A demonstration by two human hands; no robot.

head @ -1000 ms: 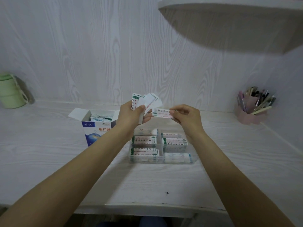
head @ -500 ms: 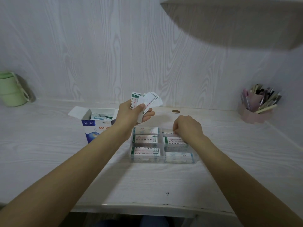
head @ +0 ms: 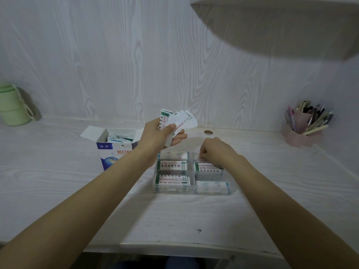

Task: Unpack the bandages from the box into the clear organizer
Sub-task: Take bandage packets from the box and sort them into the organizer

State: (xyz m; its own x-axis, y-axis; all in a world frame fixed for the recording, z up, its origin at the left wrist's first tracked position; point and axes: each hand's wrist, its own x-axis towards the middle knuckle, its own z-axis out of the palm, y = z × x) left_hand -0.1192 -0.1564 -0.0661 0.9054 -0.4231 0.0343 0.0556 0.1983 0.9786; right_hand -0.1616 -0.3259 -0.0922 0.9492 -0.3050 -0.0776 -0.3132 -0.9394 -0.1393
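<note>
My left hand [head: 159,133] holds a fanned bunch of white bandages [head: 179,120] above the desk, just behind the clear organizer [head: 231,191]. The organizer lies at the desk's middle, and its compartments hold flat stacks of bandages with green print. My right hand [head: 215,151] rests curled, knuckles up, over the organizer's back right compartment, fingertips down at the bandages there; whether it still grips one is hidden. The blue-and-white bandage box [head: 114,150] stands open to the left, with more bandages inside.
A green lidded container [head: 12,105] stands at the far left by the wall. A pink holder full of pens [head: 303,129] sits at the far right. A shelf [head: 281,22] overhangs the upper right. A round cable hole [head: 207,132] is behind the organizer.
My right hand took one bandage from the bunch, carried it down to the organizer's back right compartment and has stayed there. My left hand has kept still with the bunch.
</note>
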